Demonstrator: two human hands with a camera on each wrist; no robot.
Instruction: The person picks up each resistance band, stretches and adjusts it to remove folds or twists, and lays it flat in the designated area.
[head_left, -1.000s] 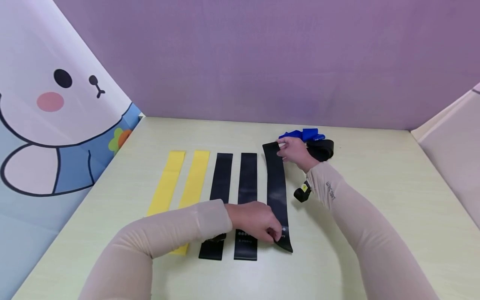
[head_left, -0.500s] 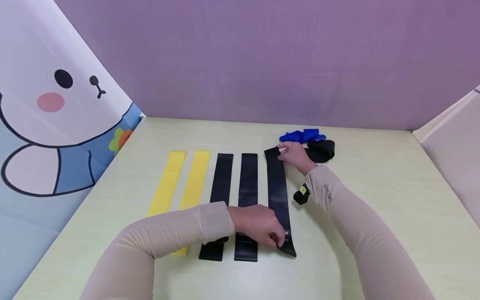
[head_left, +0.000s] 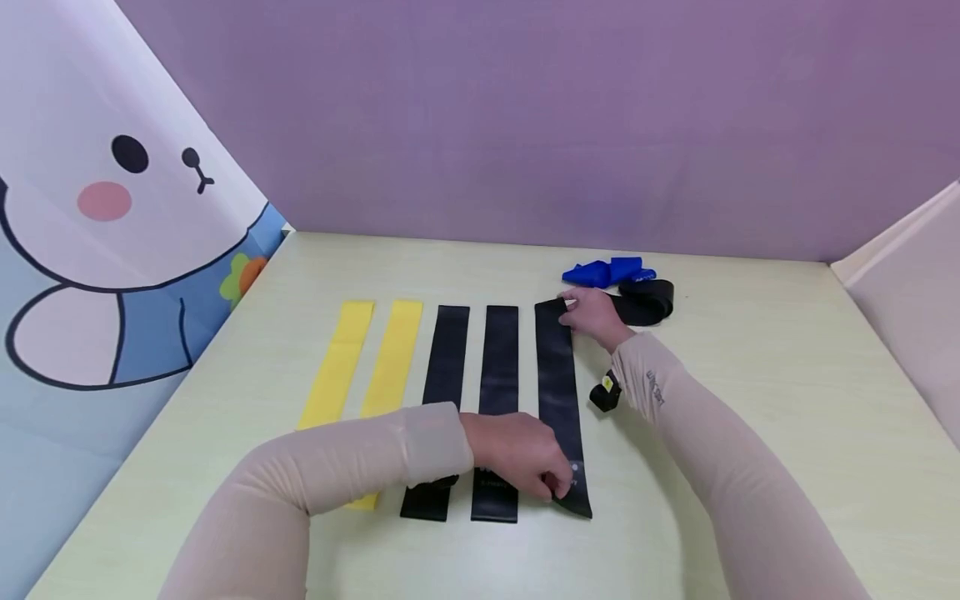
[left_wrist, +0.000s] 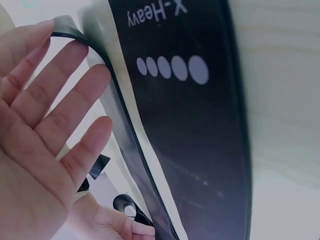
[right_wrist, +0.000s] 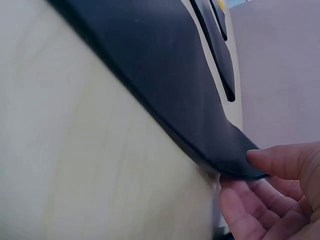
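A flat black resistance band (head_left: 557,383) lies lengthwise on the table, rightmost in the row. My left hand (head_left: 521,454) pinches its near left corner. In the left wrist view, the fingertips (left_wrist: 97,75) meet the band's lifted edge. My right hand (head_left: 594,317) grips the far right corner; in the right wrist view the thumb (right_wrist: 275,160) is on top and the other fingers are beneath. Left of it lie two more black bands (head_left: 500,358), one printed "X-Heavy", and two yellow bands (head_left: 393,354). The left forearm covers parts of these four.
Behind the right hand sit a bunched blue band (head_left: 609,272) and a looped black band (head_left: 648,302). A purple backdrop (head_left: 525,125) rises at the table's (head_left: 765,375) far edge. A cartoon-printed panel (head_left: 67,275) stands at the left.
The held black band has come slightly toward me and right, and its far end now lines up with the other bands. Both hands keep their hold.
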